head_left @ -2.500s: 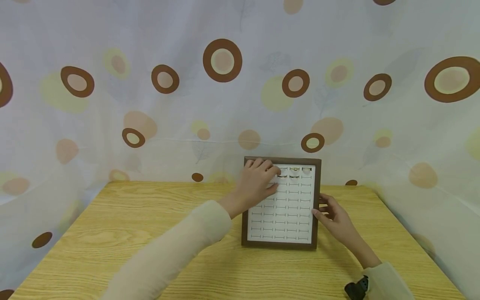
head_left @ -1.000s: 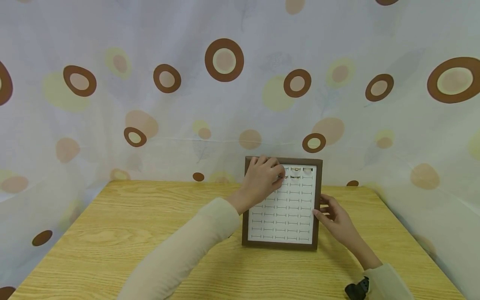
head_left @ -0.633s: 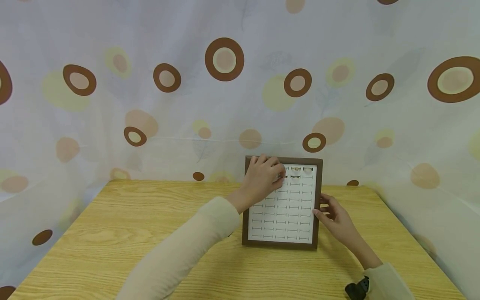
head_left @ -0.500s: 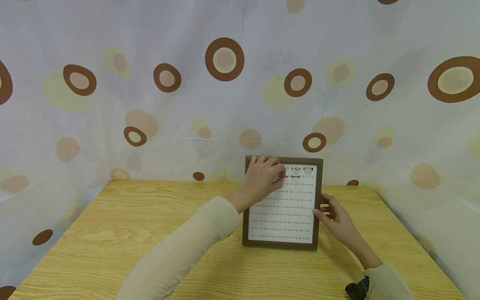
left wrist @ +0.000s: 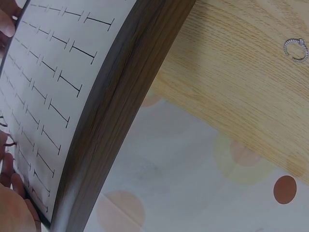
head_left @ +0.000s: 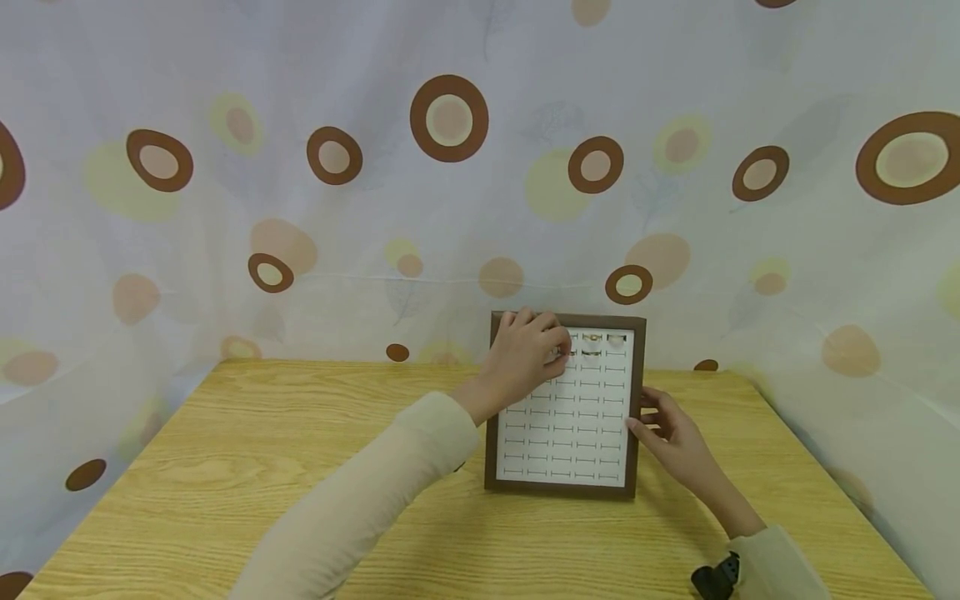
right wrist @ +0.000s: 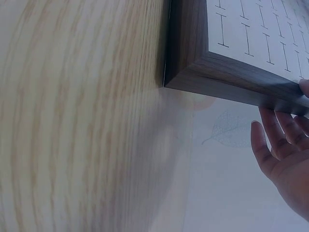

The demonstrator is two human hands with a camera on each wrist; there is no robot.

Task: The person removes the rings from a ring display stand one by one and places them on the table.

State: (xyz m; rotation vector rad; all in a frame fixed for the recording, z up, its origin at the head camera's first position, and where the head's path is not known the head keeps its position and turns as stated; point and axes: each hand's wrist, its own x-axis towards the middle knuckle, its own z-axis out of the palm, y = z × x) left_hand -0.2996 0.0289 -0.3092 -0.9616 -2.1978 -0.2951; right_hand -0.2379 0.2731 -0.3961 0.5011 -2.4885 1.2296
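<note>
A ring display board (head_left: 562, 433) with a dark wooden frame and white slotted face stands tilted back on the table. My right hand (head_left: 675, 442) grips its right edge, thumb in front and fingers behind; the right wrist view shows those fingers (right wrist: 285, 133) under the frame. My left hand (head_left: 525, 354) is at the upper left of the face, thumb and forefinger pinching a small ring in the second row, mostly hidden by the fingertips. Beside them sits a gold-toned ring (head_left: 591, 353). Above it are another gold ring (head_left: 592, 337) and a wider ring (head_left: 617, 339).
A silver ring with clear stones (left wrist: 295, 50) lies on the wood-grain table (head_left: 300, 433) left of the board, mostly behind my left sleeve in the head view. A patterned cloth (head_left: 375, 225) hangs behind and along both sides. A black strap device (head_left: 716, 577) is on my right wrist.
Since the earliest frame, my left hand has shifted slightly right and its thumb and forefinger have come together over the second row. During the last second it holds still. My right hand stays put.
</note>
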